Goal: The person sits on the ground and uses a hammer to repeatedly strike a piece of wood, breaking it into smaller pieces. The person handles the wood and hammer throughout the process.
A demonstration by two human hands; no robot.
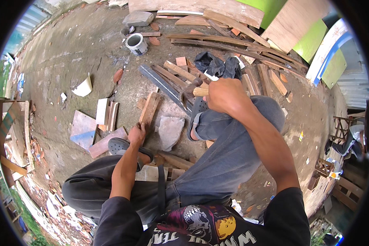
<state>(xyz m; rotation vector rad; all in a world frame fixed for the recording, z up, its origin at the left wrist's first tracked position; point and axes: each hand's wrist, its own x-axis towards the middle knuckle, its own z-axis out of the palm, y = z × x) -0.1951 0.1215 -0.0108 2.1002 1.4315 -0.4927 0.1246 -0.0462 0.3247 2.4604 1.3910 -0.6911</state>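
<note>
On the concrete ground between my knees, my left hand (136,133) presses a short wooden slat (149,108) flat, fingers closed over its near end. My right hand (224,95) grips a hammer (191,91) raised above it, fist tight on the handle. I judge a strike is being set up; it needs a steady slat and true aim
</note>
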